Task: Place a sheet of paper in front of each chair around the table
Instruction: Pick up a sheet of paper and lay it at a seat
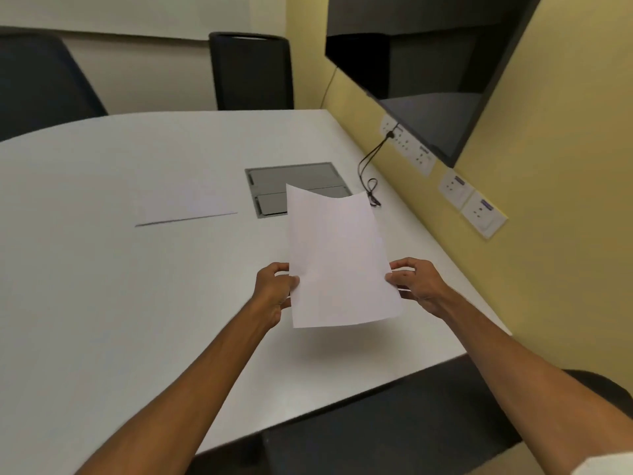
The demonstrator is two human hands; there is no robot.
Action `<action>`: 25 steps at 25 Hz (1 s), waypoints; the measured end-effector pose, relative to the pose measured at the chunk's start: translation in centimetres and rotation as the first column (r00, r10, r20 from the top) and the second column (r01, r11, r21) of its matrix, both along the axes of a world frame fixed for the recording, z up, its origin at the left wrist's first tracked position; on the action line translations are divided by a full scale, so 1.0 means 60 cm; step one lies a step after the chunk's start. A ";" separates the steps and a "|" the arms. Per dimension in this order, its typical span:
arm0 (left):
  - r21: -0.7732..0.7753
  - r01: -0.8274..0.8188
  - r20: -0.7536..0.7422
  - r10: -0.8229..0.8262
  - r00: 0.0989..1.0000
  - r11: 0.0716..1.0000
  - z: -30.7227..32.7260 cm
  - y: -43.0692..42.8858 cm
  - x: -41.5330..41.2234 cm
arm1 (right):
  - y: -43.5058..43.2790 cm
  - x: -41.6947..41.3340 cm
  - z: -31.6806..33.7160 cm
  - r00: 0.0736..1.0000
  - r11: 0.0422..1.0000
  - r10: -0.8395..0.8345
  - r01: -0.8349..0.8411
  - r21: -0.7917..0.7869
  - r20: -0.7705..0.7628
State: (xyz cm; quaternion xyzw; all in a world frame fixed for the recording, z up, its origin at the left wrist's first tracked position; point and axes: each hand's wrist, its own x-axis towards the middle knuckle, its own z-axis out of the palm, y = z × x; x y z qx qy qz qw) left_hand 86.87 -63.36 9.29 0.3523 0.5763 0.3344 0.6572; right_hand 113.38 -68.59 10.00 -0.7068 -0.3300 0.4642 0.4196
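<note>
I hold a white sheet of paper (339, 258) above the white table (102, 286), lifted off the surface with a shadow under it. My left hand (274, 289) pinches its left edge and my right hand (416, 282) pinches its right edge. A small stack of white paper (186, 209) lies flat near the table's middle. One dark chair (251, 72) stands at the far side, another (44, 80) at the far left, and a third chair (394, 416) sits just below the near edge under my arms.
A grey cable hatch (270, 181) is set into the tabletop behind the held sheet. A black cable (371, 176) runs from wall sockets (407, 144) on the yellow wall at right. A dark screen (428, 63) hangs above them.
</note>
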 end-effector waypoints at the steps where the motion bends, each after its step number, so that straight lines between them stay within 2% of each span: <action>1: -0.004 -0.026 -0.016 0.026 1.000 1.000 -0.009 0.004 0.005 | 0.015 0.006 -0.012 0.999 0.999 0.038 -0.038 -0.016 -0.006; 6: -0.044 -0.140 -0.142 0.133 0.981 0.989 -0.069 0.028 0.028 | 0.080 0.029 -0.089 0.983 0.977 0.184 -0.186 -0.107 -0.029; 15: -0.160 -0.254 -0.271 0.205 0.940 0.954 -0.216 0.049 0.062 | 0.115 0.058 -0.244 0.962 0.943 0.272 -0.272 -0.191 -0.027; 21: -0.185 -0.226 -0.369 0.146 0.918 0.956 -0.280 0.048 0.070 | 0.121 0.066 -0.321 0.957 0.937 0.286 -0.266 -0.228 0.058; 25: -0.171 -0.169 -0.435 0.079 0.897 0.971 -0.309 0.047 0.071 | 0.121 0.067 -0.344 0.931 0.940 0.300 -0.251 -0.232 0.208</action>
